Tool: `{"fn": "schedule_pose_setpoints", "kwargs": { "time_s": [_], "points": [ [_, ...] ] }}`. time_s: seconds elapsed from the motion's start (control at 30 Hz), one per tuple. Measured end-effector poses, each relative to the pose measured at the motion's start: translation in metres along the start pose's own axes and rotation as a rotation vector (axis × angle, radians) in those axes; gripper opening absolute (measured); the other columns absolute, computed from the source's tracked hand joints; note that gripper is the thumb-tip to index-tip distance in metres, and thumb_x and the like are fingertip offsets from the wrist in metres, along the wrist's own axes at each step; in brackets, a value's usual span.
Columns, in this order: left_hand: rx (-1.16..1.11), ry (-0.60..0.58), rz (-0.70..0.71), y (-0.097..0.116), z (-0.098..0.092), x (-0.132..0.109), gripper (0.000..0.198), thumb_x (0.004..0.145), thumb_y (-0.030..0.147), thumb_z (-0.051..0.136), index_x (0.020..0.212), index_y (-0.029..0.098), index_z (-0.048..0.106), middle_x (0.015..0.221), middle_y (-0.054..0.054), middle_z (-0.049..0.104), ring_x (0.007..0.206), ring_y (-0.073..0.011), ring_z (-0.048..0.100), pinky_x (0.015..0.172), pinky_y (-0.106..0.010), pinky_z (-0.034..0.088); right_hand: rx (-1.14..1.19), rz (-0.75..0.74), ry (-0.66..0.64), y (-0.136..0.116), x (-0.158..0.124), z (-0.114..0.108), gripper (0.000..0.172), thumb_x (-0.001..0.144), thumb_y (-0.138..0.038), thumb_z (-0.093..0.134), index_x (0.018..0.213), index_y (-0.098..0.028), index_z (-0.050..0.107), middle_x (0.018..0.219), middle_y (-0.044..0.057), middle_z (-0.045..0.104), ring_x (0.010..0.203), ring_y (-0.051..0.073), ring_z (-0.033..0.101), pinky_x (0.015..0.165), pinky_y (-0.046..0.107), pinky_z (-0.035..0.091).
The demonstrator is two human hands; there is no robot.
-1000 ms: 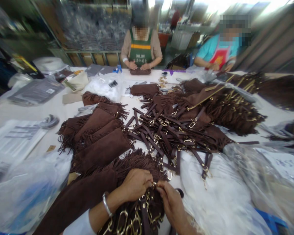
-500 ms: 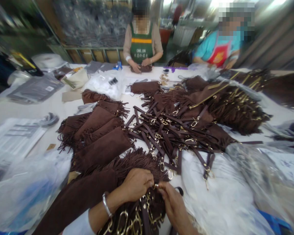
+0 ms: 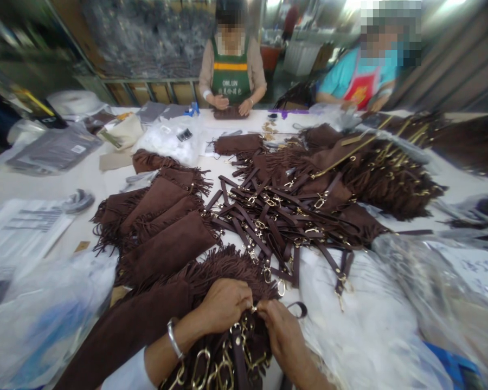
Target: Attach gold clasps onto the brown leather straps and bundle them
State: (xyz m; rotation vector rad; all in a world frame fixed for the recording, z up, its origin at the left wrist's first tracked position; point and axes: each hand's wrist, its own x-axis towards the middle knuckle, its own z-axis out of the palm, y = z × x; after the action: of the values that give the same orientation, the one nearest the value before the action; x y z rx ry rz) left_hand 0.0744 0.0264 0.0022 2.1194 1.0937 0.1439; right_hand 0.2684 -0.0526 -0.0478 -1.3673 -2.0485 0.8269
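Note:
My left hand [image 3: 228, 303], a silver bangle on its wrist, is closed in a pinch at the edge of a brown fringed suede bag [image 3: 158, 306]. Facing it, my right hand [image 3: 280, 322] pinches a small gold clasp [image 3: 254, 309] between the two sets of fingertips. A dark strap loop [image 3: 300, 310] sticks out behind my right hand. Under my wrists hang gold chain links [image 3: 202, 368] and a brown leather strap [image 3: 238, 352] with a gold stud. The fingers hide most of the clasp, so whether its parts are joined cannot be seen.
A heap of brown wrist straps [image 3: 268, 216] with gold clips lies ahead. Fringed bags [image 3: 171, 244] are stacked at left, more [image 3: 394, 173] at right. Plastic bags [image 3: 361, 319] lie on both sides. Two co-workers stand across the table, one in a green apron [image 3: 231, 76].
My hands have come slightly closer together at the clasp, and the strap loop shows more beside my right hand. Across the table, the green-aproned co-worker's hands have shifted on a brown piece.

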Motion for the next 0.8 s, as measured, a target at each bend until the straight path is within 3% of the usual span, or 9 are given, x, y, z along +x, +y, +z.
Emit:
{"fn": "schedule_pose_setpoints", "kwargs": {
  "time_s": [0.27,0.4,0.5,0.57,0.67,0.73,0.8],
  "points": [
    [0.004,-0.003,0.016,-0.003,0.003,0.0,0.018,0.091,0.019,0.057,0.074,0.021,0.064,0.077,0.004,0.065,0.075,-0.0138,0.062,0.069,-0.025,0.039,-0.175,-0.043,-0.04,0.008,0.0,0.002,0.026,0.093,-0.005,0.041,0.109,-0.022,0.051,0.088,0.004,0.059,0.081,0.022,0.054,0.072,0.033,0.039],
    [0.02,-0.003,0.025,-0.003,0.004,-0.001,0.018,0.092,0.02,0.057,0.075,0.021,0.063,0.077,0.003,0.065,0.075,-0.0143,0.061,0.07,-0.026,0.039,-0.376,-0.071,-0.118,0.004,0.001,-0.011,0.034,0.083,0.003,0.049,0.105,-0.022,0.054,0.086,0.002,0.062,0.079,0.024,0.056,0.071,0.034,0.04],
    [0.04,0.011,0.049,-0.002,0.005,-0.002,0.019,0.093,0.022,0.055,0.075,0.02,0.062,0.078,0.002,0.064,0.077,-0.0155,0.061,0.072,-0.027,0.04,-0.51,-0.106,-0.128,-0.004,-0.003,-0.025,0.031,0.084,0.0,0.052,0.106,-0.022,0.053,0.082,0.002,0.063,0.074,0.025,0.06,0.066,0.035,0.041],
    [0.042,0.028,0.077,0.0,0.004,-0.003,0.021,0.095,0.023,0.052,0.077,0.02,0.061,0.079,0.001,0.064,0.077,-0.016,0.059,0.073,-0.028,0.04,-0.506,-0.065,-0.111,-0.014,-0.009,-0.033,0.019,0.091,-0.008,0.051,0.104,-0.022,0.052,0.079,0.001,0.063,0.068,0.023,0.061,0.062,0.033,0.042],
    [0.036,0.058,0.13,0.005,0.001,-0.007,0.029,0.1,0.027,0.044,0.075,0.02,0.057,0.076,0.0,0.062,0.075,-0.0168,0.056,0.075,-0.031,0.04,-0.297,0.055,-0.096,-0.04,-0.021,-0.033,0.006,0.099,-0.021,0.046,0.104,-0.023,0.049,0.082,0.001,0.066,0.067,0.019,0.066,0.059,0.028,0.047],
    [-0.011,0.088,0.183,0.009,-0.003,-0.011,0.032,0.101,0.03,0.04,0.076,0.02,0.057,0.079,-0.001,0.063,0.081,-0.0183,0.055,0.079,-0.033,0.04,-0.15,0.071,-0.057,-0.063,-0.027,-0.022,0.008,0.101,-0.024,0.043,0.107,-0.024,0.048,0.087,0.0,0.068,0.071,0.016,0.069,0.061,0.024,0.05],
    [-0.076,0.107,0.268,0.013,-0.009,-0.015,0.027,0.101,0.029,0.04,0.086,0.02,0.061,0.093,-0.004,0.067,0.099,-0.0217,0.055,0.09,-0.037,0.039,-0.103,0.059,0.024,-0.087,-0.029,-0.004,0.008,0.101,-0.024,0.041,0.104,-0.025,0.048,0.086,-0.001,0.067,0.068,0.013,0.069,0.059,0.021,0.05]
  ]
}}
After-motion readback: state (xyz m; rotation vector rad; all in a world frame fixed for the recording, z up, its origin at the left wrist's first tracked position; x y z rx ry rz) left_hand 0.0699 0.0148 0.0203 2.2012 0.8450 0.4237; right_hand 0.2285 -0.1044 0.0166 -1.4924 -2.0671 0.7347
